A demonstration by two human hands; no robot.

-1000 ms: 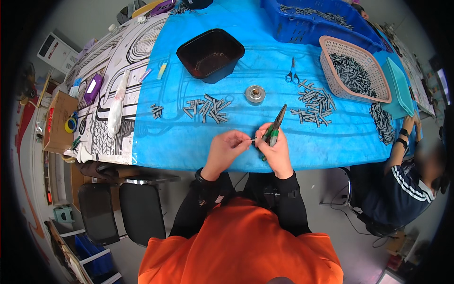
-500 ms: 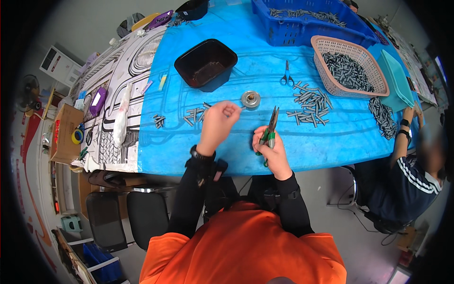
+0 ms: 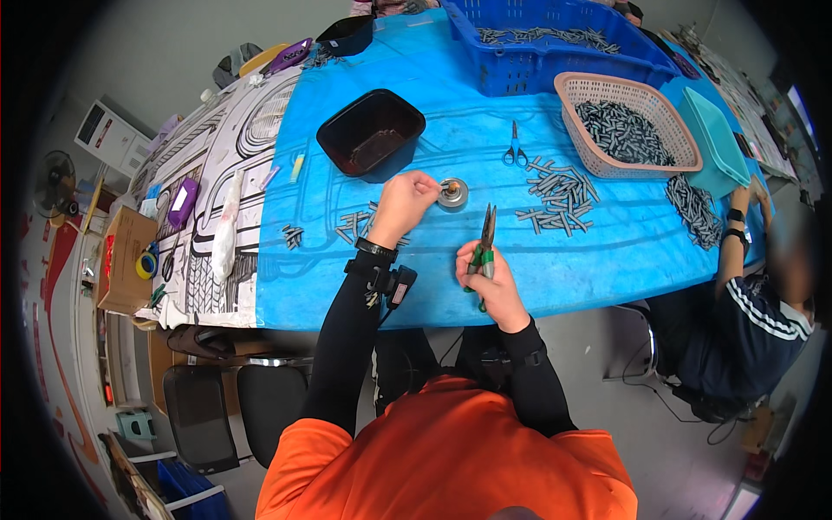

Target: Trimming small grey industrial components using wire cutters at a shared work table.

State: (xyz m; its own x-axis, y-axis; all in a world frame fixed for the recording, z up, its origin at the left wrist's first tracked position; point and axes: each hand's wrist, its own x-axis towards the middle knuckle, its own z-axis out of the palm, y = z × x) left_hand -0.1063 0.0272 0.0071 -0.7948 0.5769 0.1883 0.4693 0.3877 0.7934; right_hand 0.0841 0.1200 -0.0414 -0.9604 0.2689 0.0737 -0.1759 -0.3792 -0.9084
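My left hand (image 3: 403, 205) is closed in a pinch beside a small round metal burner (image 3: 452, 199). A short grey piece seems to reach from its fingertips toward the burner's wick; most of it is hidden. My right hand (image 3: 494, 282) grips green-handled needle-nose pliers (image 3: 489, 232), their jaws pointing away from me over the blue sheet. Under and beside my left wrist lies a small group of short grey pieces (image 3: 351, 227). A larger loose heap of grey pieces (image 3: 562, 198) lies to the right of the pliers.
Beyond my left hand stands a black bin (image 3: 371, 134). Blue-handled scissors (image 3: 515, 154) lie near a pink basket (image 3: 689, 154) full of grey pieces. A blue crate (image 3: 520, 74) is at the back. At right, a co-worker's arm (image 3: 735, 234) reaches toward a teal bin (image 3: 715, 139).
My left hand has moved slightly nearer the burner, its fingertips now beside the wick. The pliers in my right hand have turned a little more upright. The view has shifted slightly.
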